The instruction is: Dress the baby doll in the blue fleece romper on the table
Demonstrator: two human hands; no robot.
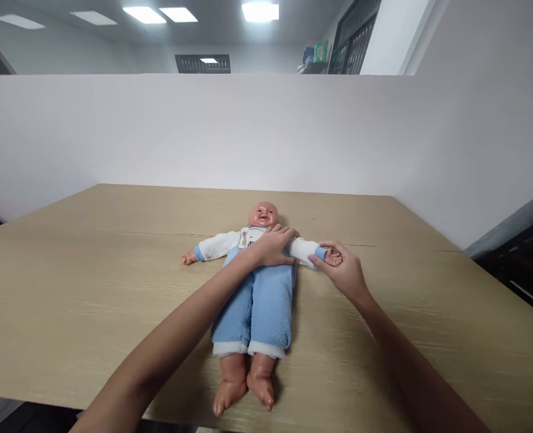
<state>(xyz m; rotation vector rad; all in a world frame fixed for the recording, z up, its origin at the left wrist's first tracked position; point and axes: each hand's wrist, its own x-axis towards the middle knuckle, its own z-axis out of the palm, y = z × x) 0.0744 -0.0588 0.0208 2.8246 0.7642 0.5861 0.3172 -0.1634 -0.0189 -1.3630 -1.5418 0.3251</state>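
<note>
A baby doll (270, 300) lies on its back on the wooden table, its head toward the far wall and bare feet toward me. It wears a white and blue outfit with blue trousers. Across its chest reaches my left hand (275, 245), fingers curled over the shoulder on the right and thumb by the armpit. That arm's white sleeve (303, 249) stretches out to the right. At its blue cuff, my right hand (345, 267) grips the sleeve end between thumb and fingers, beside the doll's small hand (333, 257). The doll's other arm (216, 245) lies outstretched to the left.
The wide wooden table (113, 288) reaches back to a white wall (203, 132). Above the wall, a window-like opening shows ceiling lights and a shelf with a green package (321, 52). Dark objects (518, 270) stand beyond the table's right edge.
</note>
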